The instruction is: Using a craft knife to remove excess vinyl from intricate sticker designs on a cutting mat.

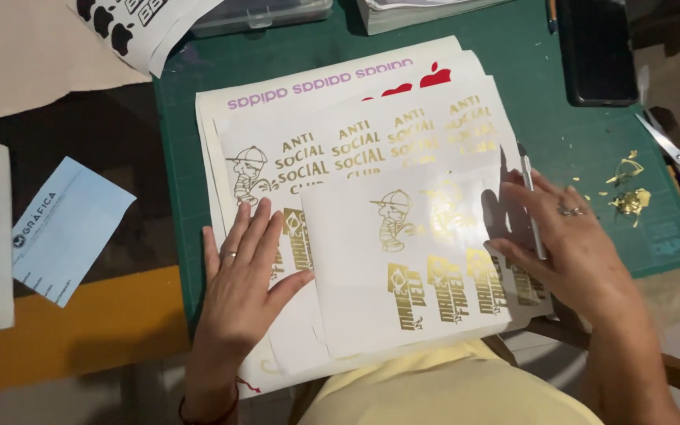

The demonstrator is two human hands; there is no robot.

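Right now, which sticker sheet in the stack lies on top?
The small white sheet with gold decals, under the right hand; it overlaps the larger sheets beneath.

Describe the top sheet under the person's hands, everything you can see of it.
The top sheet is a glossy white rectangle, seemingly sticker backing, lying flat and slightly askew on a stack of similar sheets on the green cutting mat. It carries shiny gold decals: a small cartoon figure in a cap near its upper middle and a row of upright lettered logos along its lower edge. The left hand presses beside its left edge; the right hand, holding a slim craft knife, rests at its right edge.
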